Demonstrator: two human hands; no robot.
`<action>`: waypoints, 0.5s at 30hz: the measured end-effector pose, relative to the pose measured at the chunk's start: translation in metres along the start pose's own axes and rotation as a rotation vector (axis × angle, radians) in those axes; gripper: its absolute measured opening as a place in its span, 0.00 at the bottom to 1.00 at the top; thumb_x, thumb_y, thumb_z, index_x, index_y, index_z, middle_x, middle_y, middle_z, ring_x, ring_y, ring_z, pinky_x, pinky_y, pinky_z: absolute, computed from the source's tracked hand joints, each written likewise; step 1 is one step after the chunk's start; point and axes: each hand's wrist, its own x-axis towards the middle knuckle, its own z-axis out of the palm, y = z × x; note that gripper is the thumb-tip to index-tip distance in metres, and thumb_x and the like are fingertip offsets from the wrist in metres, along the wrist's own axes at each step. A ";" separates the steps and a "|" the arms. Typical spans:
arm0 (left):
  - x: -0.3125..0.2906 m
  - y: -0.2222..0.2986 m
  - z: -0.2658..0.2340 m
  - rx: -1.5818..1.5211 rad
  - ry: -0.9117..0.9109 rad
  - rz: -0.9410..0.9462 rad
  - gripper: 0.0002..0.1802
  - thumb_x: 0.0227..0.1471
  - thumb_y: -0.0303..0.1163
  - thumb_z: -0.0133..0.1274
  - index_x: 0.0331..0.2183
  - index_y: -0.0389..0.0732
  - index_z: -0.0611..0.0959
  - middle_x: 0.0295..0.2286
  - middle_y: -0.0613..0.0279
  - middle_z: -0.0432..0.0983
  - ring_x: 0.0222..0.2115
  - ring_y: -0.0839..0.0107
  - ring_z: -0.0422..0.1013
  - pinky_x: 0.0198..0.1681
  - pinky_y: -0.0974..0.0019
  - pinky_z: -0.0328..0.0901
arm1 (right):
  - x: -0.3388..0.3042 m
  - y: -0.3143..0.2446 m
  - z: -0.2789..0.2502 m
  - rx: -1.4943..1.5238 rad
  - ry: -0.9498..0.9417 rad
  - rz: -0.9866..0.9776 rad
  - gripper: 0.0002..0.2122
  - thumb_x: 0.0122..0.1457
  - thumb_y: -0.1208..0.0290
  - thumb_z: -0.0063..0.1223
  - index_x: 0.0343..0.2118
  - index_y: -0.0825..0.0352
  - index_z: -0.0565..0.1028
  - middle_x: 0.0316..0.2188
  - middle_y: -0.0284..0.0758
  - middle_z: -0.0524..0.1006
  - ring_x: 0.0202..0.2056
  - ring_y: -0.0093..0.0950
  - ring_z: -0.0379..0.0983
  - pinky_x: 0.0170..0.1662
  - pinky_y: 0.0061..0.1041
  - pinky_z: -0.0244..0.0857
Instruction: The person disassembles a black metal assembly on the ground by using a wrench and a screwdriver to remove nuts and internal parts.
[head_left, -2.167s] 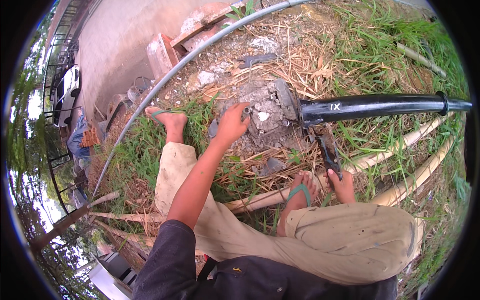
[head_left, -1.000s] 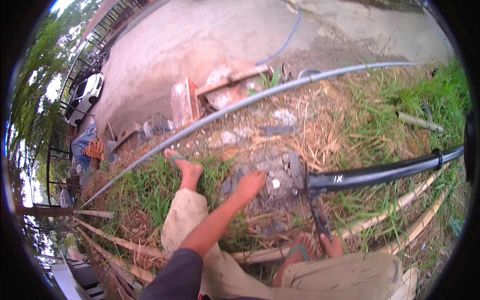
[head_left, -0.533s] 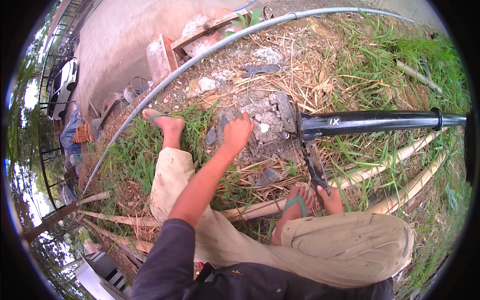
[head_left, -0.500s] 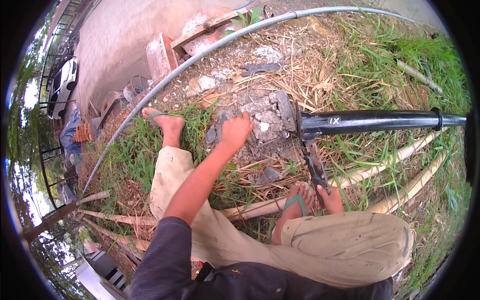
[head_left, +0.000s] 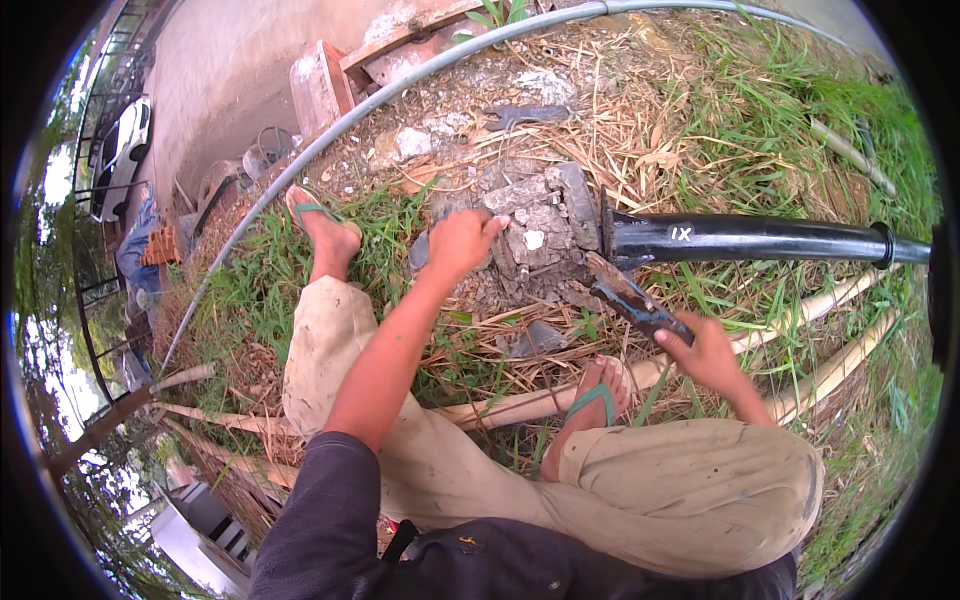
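Note:
A rough grey concrete lump (head_left: 535,228) is at the flanged end of a black metal pole (head_left: 760,240). My left hand (head_left: 462,243) is closed at the lump's left side; what its fingers hold, if anything, is hidden. My right hand (head_left: 703,352) grips one end of a worn, dark bar-like tool with blue paint (head_left: 640,303). Its other end points up and left, close to the lump's lower right corner and the flange. I cannot tell whether it touches them.
Beyond the lump lies a dark open-ended spanner (head_left: 527,115) on dry straw. A grey pipe (head_left: 375,103) arcs across the far side. Bamboo poles (head_left: 815,365) lie near my feet in grass. My sandalled feet flank the work, with a flat grey stone (head_left: 538,340) between them.
My right hand has risen from beside my right foot, swinging the tool up and rightward into a slant near the flange. My left hand stays by the lump, shifted slightly left.

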 end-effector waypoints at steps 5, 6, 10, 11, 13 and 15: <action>0.050 -0.008 -0.030 -0.671 -0.139 0.246 0.29 0.64 0.57 0.51 0.47 0.41 0.86 0.38 0.58 0.85 0.42 0.64 0.79 0.48 0.58 0.70 | 0.077 -0.077 -0.059 -0.326 -0.232 -0.158 0.16 0.63 0.54 0.60 0.35 0.66 0.81 0.17 0.37 0.78 0.21 0.34 0.78 0.32 0.38 0.69; 0.057 -0.001 -0.040 -0.714 -0.243 0.318 0.28 0.64 0.56 0.52 0.48 0.41 0.85 0.39 0.59 0.84 0.43 0.67 0.78 0.49 0.59 0.69 | 0.096 -0.096 -0.064 -0.357 -0.277 -0.189 0.16 0.63 0.55 0.60 0.35 0.67 0.82 0.17 0.37 0.78 0.21 0.33 0.78 0.31 0.38 0.69; 0.073 0.023 -0.059 -0.637 -0.521 0.478 0.26 0.63 0.53 0.54 0.48 0.41 0.86 0.38 0.60 0.84 0.42 0.68 0.77 0.48 0.61 0.69 | 0.166 -0.150 -0.080 -0.478 -0.383 -0.339 0.12 0.63 0.64 0.60 0.37 0.70 0.82 0.17 0.37 0.78 0.19 0.28 0.77 0.28 0.33 0.70; 0.080 0.020 -0.056 -0.552 -0.528 0.481 0.23 0.62 0.50 0.58 0.47 0.42 0.87 0.36 0.62 0.84 0.39 0.70 0.76 0.47 0.60 0.69 | 0.176 -0.168 -0.083 -0.396 -0.434 -0.287 0.09 0.62 0.69 0.60 0.36 0.72 0.82 0.18 0.36 0.79 0.18 0.25 0.77 0.24 0.27 0.71; 0.090 0.004 -0.049 -0.641 -0.468 0.377 0.21 0.61 0.49 0.59 0.46 0.42 0.87 0.34 0.63 0.84 0.37 0.71 0.75 0.47 0.58 0.68 | 0.210 -0.166 -0.084 -0.279 -0.373 -0.253 0.09 0.61 0.69 0.62 0.34 0.71 0.81 0.21 0.35 0.80 0.18 0.22 0.77 0.20 0.21 0.70; 0.094 0.000 -0.042 -0.819 -0.450 0.270 0.19 0.60 0.45 0.61 0.43 0.39 0.88 0.34 0.65 0.84 0.37 0.74 0.74 0.50 0.58 0.66 | 0.239 -0.153 -0.089 -0.155 -0.252 -0.271 0.10 0.59 0.67 0.65 0.34 0.70 0.80 0.22 0.35 0.80 0.18 0.21 0.77 0.20 0.20 0.70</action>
